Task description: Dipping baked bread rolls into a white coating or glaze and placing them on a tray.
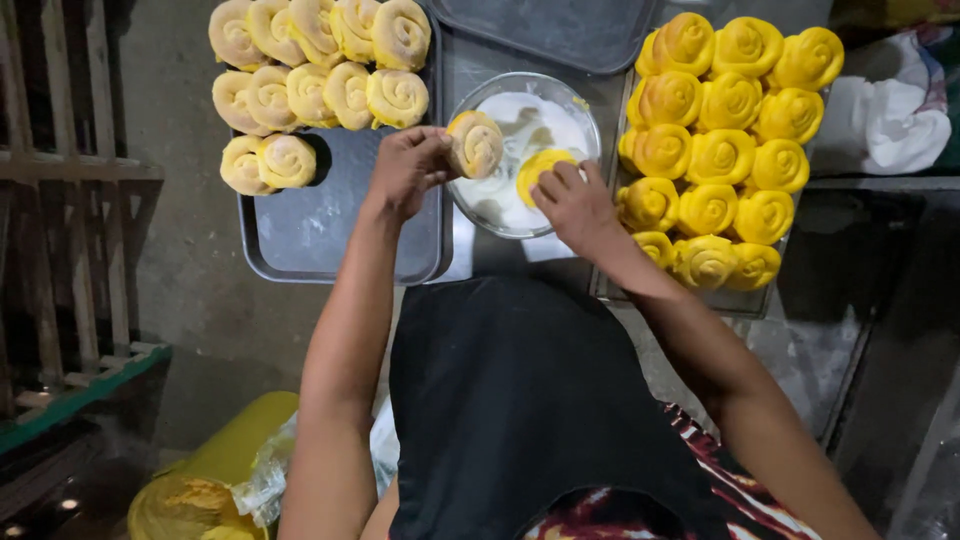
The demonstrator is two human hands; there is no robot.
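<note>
Grey metal makes the big tray (330, 225) on my left, and pale floury swirl rolls (310, 60) sit in rows at its far end. Another tray (610, 285) on my right is packed with bright yellow swirl rolls (725, 155). Between the two trays stands a round glass bowl (590, 120) with white flour inside. My left hand (408, 168) has its fingers closed around one floury roll (475, 143) just above the bowl's rim. My right hand (575, 205) reaches into the bowl, its fingers bent onto a yellow roll (540, 170) lying in the flour.
</note>
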